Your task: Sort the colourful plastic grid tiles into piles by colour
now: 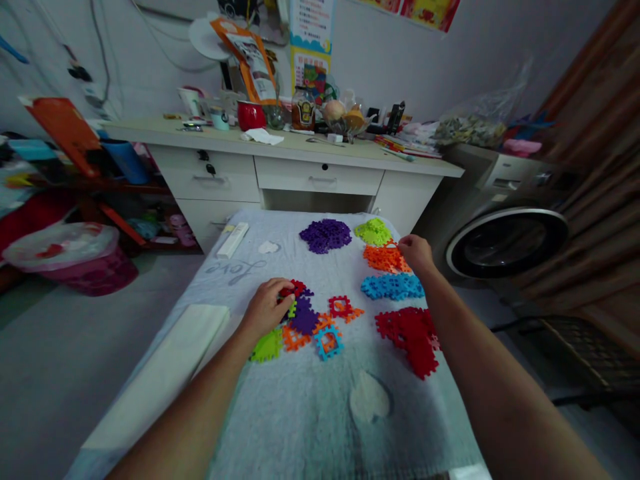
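My left hand (267, 310) is closed at a mixed group of flat interlocking toy tiles, its fingertips on a green tile (292, 307) with a red tile (297, 287) beside it. A purple tile (304, 317), orange tiles (295, 339), a blue square tile (329, 342) and a larger green tile (267, 347) lie close by. My right hand (417, 253) is pinched at the right edge of the orange tile pile (384, 259), on what looks like an orange tile; its fingers partly hide it.
Sorted tile piles lie on the cloth-covered table (300, 413): purple (326, 236), lime green (373, 231), blue (393, 287) and red (410, 333). A white box (233, 240) lies at the back left. Behind stands a cluttered white desk (220, 175); a washing machine (505, 213) is at right.
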Tool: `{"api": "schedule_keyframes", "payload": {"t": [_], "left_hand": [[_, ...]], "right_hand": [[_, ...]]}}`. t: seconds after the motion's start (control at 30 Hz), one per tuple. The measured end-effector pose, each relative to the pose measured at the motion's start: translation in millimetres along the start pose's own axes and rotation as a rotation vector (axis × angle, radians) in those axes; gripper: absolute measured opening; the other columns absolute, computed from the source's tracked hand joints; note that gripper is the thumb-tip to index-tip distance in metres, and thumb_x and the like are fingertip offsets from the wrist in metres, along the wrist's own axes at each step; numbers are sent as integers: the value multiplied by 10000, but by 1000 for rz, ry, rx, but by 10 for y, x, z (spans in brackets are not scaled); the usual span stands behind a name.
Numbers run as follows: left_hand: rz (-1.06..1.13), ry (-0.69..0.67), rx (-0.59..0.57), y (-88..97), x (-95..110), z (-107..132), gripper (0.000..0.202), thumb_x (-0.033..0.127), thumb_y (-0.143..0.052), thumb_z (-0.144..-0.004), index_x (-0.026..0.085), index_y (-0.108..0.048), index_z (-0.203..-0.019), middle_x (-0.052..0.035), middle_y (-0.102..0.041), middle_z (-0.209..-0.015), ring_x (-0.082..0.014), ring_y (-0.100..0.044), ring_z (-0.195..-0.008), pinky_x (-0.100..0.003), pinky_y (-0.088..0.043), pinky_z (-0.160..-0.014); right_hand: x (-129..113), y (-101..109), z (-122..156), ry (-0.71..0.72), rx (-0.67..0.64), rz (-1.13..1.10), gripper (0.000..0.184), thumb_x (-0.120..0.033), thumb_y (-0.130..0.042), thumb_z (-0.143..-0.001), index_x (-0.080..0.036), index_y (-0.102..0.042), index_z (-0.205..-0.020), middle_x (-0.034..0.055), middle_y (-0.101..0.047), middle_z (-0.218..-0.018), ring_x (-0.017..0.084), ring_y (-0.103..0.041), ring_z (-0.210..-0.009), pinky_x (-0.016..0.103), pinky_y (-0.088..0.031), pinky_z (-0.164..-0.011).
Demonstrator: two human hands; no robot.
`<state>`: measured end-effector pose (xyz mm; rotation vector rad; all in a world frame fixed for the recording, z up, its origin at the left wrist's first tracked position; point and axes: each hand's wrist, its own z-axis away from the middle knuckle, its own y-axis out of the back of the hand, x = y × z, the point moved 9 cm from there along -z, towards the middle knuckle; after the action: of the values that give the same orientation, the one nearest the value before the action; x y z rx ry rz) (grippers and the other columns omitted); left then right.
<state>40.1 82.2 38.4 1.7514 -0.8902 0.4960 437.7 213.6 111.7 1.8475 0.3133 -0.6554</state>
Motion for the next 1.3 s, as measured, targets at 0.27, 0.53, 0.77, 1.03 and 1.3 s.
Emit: {"api": "schedule_keyframes", "payload": {"t": [0.27, 0.53, 0.77, 1.03, 1.3], "left_hand": [[-29, 2, -12, 9, 27, -4, 202, 293, -545, -794, 197, -657, -932, -64, -677, -1019, -229, -616, -986, -388, -465, -927], [-22, -5, -20, -11, 0, 7, 206, 292, -544, -806, 196, -655, -951, -70, -674, -1038, -235, -610, -1010, -405, -462, -944], [-8, -23, -14, -28, -20, 18, 209, 294, -545, -818, 194, -656, -965, -68, -674, -1035, -231, -614, -1000, -403, -472, -932], [-16, -22, -30, -24, -1, 24, 203, 296, -535, -826, 195, -656, -954, -73, -675, -1045, -232, -618, -1011, -400, -479, -928], [-29, -26, -35, -34, -12, 27, 211, 310, -535, -833, 196, -653, -965, -73, -672, -1045, -232, -611, -1014, -404, -473, -935]], "right_hand": [[76, -46, 71, -64, -56, 100, 271, -71, -515, -765, -96, -694, -967, 126, -698, -916, 152, -581, -742, 252, -410, -687], [-632, -33, 753, 256, -68, 6, 239, -139, -532, -813, -133, -679, -1001, 96, -689, -994, 183, -621, -873, 290, -459, -801], [-1240, -562, 1930, 644, -474, 79, 281, -184, -591, -850, -134, -652, -1120, 129, -662, -1145, 215, -584, -1072, 349, -401, -980], [-1073, -834, 2098, 607, -522, 230, 342, -196, -606, -832, -123, -622, -1165, 134, -642, -1118, 230, -551, -1061, 332, -376, -964], [-1109, -771, 2126, 599, -485, 72, 139, -164, -550, -889, -147, -674, -949, 82, -653, -921, 175, -577, -902, 268, -409, -842]]}}
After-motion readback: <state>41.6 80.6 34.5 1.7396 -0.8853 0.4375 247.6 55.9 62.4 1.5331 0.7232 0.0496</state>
